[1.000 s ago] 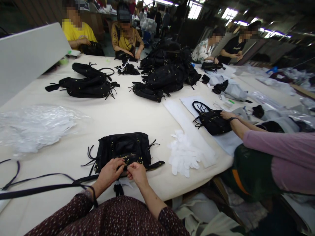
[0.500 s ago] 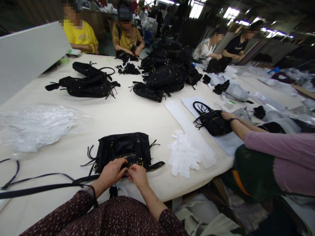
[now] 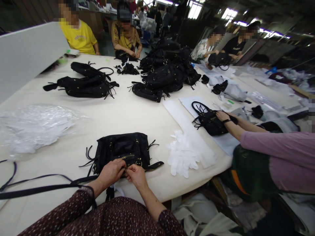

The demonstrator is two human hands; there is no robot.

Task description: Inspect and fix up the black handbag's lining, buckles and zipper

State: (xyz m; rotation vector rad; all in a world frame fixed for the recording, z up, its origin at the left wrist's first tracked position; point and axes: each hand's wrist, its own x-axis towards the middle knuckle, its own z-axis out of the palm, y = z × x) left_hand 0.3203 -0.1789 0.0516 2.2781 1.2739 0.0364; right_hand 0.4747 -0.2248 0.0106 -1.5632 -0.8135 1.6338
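Observation:
A black handbag (image 3: 123, 144) with gold zip, buckles and studs lies flat on the table before me. My left hand (image 3: 113, 170) is closed at the bag's near edge, just below the gold zip. Touching it from the right, my right hand (image 3: 136, 175) pinches at that same edge. The small part between my fingertips is hidden. Thin black tassels hang from both sides of the bag, and a strap tab (image 3: 155, 165) sticks out at its right. A long black strap (image 3: 44, 187) runs left from the bag, passing by my left wrist.
Clear plastic bags (image 3: 36, 126) lie at left, white cut pieces (image 3: 183, 154) at right. A pile of black bags (image 3: 164, 72) and more bags (image 3: 86, 85) occupy the far side. A co-worker's hand (image 3: 222, 116) at right holds another handbag (image 3: 211, 123). Other people work across the table.
My hands stay at the same edge of the handbag, with barely any movement. At the far right, a co-worker's black bag is now raised higher. The view has shifted slightly.

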